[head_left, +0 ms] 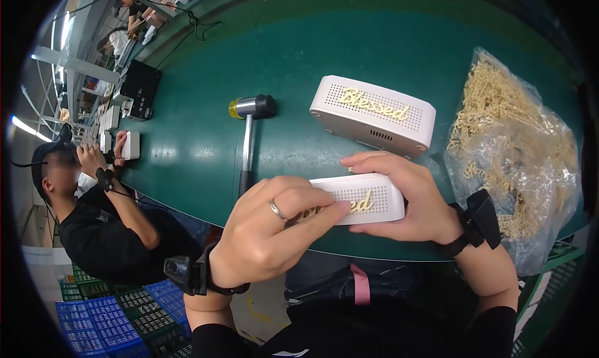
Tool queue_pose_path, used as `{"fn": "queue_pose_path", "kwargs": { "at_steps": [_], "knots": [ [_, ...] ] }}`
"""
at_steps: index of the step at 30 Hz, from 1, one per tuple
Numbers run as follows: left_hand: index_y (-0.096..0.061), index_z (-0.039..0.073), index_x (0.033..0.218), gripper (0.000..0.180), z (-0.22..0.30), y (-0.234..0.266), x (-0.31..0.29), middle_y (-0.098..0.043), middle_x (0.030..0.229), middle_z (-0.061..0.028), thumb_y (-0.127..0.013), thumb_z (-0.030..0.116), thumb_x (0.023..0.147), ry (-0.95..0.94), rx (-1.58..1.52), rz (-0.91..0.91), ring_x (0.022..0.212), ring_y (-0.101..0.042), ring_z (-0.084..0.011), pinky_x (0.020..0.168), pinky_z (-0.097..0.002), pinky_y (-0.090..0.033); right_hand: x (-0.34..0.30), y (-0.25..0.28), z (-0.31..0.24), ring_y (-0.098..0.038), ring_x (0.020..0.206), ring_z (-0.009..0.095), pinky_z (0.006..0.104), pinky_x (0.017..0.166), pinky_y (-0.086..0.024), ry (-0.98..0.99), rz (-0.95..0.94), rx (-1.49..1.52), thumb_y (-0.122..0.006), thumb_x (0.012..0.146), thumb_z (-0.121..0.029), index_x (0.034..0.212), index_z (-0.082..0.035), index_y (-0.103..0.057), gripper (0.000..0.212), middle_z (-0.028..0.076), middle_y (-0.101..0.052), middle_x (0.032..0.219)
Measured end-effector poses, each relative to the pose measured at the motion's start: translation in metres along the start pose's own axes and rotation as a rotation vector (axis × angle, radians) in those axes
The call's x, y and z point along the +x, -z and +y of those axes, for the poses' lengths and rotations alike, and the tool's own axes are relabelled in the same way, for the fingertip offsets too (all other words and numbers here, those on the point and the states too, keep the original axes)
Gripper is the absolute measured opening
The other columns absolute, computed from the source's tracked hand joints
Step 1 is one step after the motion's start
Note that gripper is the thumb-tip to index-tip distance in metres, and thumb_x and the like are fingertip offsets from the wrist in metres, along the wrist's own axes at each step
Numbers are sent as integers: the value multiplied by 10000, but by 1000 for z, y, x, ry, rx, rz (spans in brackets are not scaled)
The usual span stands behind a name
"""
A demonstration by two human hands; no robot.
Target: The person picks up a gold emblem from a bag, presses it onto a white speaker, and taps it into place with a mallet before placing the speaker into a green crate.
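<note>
A white box-shaped housing with rounded corners and a perforated face (388, 209) lies in my right hand (427, 199), its thumb and fingers wrapped round the right end. Across that face runs a cream-yellow script lettering piece (360, 204). My left hand (265, 230), with a ring on one finger, is closed over the left part of the lettering, thumb and fingertips pressed on it; they hide several letters. Just beyond stands a second white housing (374, 117) bearing similar lettering, with a slotted vent on its grey side.
A two-headed mallet (249, 133) lies on the green table (281, 39) left of the housings. At the right, a clear plastic bag (518, 152) is full of cream lettering pieces. A co-worker (106, 214) sits at the left, near a black box (140, 89). Blue crates (97, 327) stand below.
</note>
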State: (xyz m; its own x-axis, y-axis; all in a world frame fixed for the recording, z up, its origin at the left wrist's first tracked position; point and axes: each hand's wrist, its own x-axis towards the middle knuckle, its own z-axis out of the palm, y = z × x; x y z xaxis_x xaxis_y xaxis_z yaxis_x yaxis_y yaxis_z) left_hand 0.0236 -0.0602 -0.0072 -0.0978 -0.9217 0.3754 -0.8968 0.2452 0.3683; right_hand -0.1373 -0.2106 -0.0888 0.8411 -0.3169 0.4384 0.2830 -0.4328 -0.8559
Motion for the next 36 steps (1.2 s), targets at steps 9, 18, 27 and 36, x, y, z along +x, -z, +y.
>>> {"fn": "queue_pose_path", "kwargs": {
  "at_steps": [9, 18, 27, 36],
  "knots": [
    [-724, 44, 989, 319, 2, 9, 6, -628, 1004, -40, -674, 33, 675, -100, 218, -149, 890, -590, -243, 705, -314, -496, -1, 9, 1, -609, 1058, 362, 428, 884, -510, 254, 24, -173, -861, 641, -125, 1232, -67, -541, 675, 216, -584, 1220],
    [-590, 73, 1280, 582, -10, 4, -35, -541, 1363, -94, -484, 510, 910, -21, 222, -261, 1305, -441, -359, 1100, -469, -223, 1, 7, -4, -598, 1064, 375, 431, 880, -503, 208, 4, -163, -826, 666, -82, 1154, -89, -620, 530, 224, -563, 1215],
    [-531, 43, 1335, 690, 4, 2, -47, -485, 1424, -104, -524, 563, 882, -2, 243, -267, 1325, -433, -344, 1114, -484, -212, -3, 2, -8, -603, 1046, 335, 402, 880, -503, 215, -3, -215, -793, 651, -39, 1134, -133, -681, 505, 176, -571, 1205],
    [-517, 1, 1322, 696, 4, -3, -51, -494, 1380, -192, -692, 418, 793, 40, 182, -128, 1283, -461, -358, 1063, -473, -306, 3, 3, -10, -602, 1016, 324, 390, 854, -503, 224, -29, -260, -776, 662, -11, 1101, -131, -703, 461, 173, -560, 1217]
  ]
}}
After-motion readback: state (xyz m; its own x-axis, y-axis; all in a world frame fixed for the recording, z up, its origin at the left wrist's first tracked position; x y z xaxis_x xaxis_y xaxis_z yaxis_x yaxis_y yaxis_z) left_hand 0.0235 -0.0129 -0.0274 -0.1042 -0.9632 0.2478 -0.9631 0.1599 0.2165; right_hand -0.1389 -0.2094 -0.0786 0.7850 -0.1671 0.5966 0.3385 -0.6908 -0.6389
